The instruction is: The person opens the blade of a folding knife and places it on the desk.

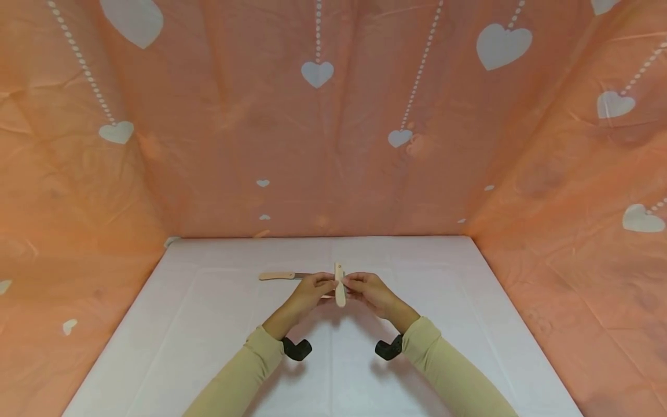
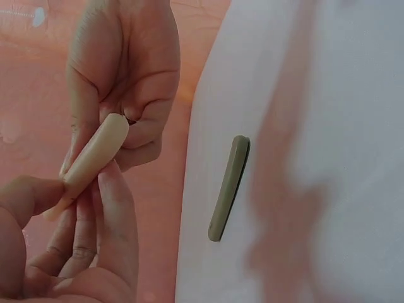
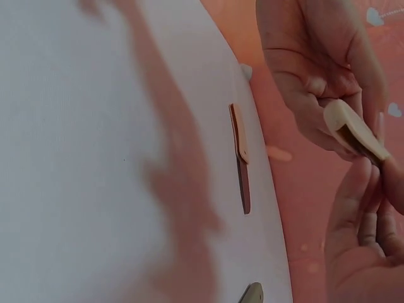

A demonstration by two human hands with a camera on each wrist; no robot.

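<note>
A folding knife with a pale wooden handle is held upright between both hands, above the table. My left hand pinches it from the left with thumb and fingers. From the other side my right hand pinches it too. A dark slot runs along its handle in the right wrist view, but no extended blade plainly shows. Behind the left hand lies a second folding knife, blade out and partly hidden in the head view. A third knife handle, seemingly folded, lies on the table beneath the hands.
The white-covered table is enclosed at the back and sides by an orange curtain with pale hearts. A black wrist camera is worn on the left wrist, and another black camera on the right.
</note>
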